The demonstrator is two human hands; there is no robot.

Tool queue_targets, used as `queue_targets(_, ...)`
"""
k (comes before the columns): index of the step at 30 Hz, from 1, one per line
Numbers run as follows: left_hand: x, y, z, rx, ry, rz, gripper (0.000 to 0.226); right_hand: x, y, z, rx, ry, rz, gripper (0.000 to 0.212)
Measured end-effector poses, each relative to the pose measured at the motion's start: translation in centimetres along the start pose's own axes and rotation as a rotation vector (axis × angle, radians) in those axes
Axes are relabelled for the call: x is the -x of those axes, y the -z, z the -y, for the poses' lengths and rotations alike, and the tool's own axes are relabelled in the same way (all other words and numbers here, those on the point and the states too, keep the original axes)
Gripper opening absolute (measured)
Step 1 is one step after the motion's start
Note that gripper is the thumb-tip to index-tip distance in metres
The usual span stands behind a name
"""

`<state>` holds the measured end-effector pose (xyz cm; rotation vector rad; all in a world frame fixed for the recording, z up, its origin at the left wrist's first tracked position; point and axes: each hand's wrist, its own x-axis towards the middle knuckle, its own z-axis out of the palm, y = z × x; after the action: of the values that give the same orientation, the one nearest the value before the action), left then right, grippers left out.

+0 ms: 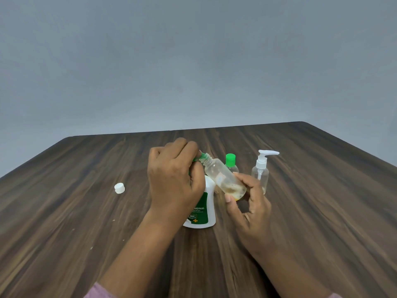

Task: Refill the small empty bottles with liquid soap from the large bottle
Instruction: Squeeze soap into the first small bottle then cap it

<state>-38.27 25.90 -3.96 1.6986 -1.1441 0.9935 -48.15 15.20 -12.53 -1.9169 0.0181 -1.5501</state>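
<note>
- The right hand (pixel 250 203) grips the base of a small clear plastic bottle (pixel 223 179), thumb and fingers curled round it. The bottle is held in the air, tilted with its neck up and to the left
- A little amber liquid with foam sits in the bottom of this bottle; the rest looks empty
- The left hand (pixel 174 179) has its fingers curled and pinches a small green screw cap (pixel 202 156) right at the bottle's threaded neck
- The step in hand is work on that cap. Whether it is going on or coming off cannot be told from one view
- The large white plastic soap bottle with a green label (pixel 207 209) stands upright on the dark wooden table (pixel 86 211), just behind and below the left hand and partly hidden by it
- A white screw cap (pixel 119 188) lies alone on the table, well apart to the left; it probably belongs to the large bottle, whose top is hidden
- Beyond the hands stand a second small clear bottle with a green cap (pixel 231 163) and, to its right, a clear pump bottle with a white dispenser head (pixel 260 175). Both look nearly empty
- Next move, as I judge it: keep the held bottle steady while the cap is turned squarely on the thread, since it holds liquid and is tilted
</note>
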Motion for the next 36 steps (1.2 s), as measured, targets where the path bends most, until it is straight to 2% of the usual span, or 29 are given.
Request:
queue_targets(8,1.0,-1.0,0.2,0.004,0.015,-0.056,0.019,0.2,0.1,-0.4,0.014,-0.017,-0.004,0.027)
queue_targets(14,1.5,-0.8,0.4,0.037,0.026,-0.07,0.026,0.1,0.0,-0.1,0.009,-0.009,0.008,0.031)
queue_targets(19,0.3,-0.3,0.2,0.011,-0.008,-0.035,0.02,0.2,0.0,-0.2,0.0,-0.003,0.024,0.031)
queue_targets(30,1.4,-1.5,0.8,0.033,0.002,-0.11,0.022,0.2,0.0,-0.2,-0.006,-0.017,-0.012,0.025)
queue_targets(36,0.2,-0.3,0.4,0.005,-0.013,-0.067,0.021,0.2,-0.2,0.1,-0.036,-0.029,0.014,0.031)
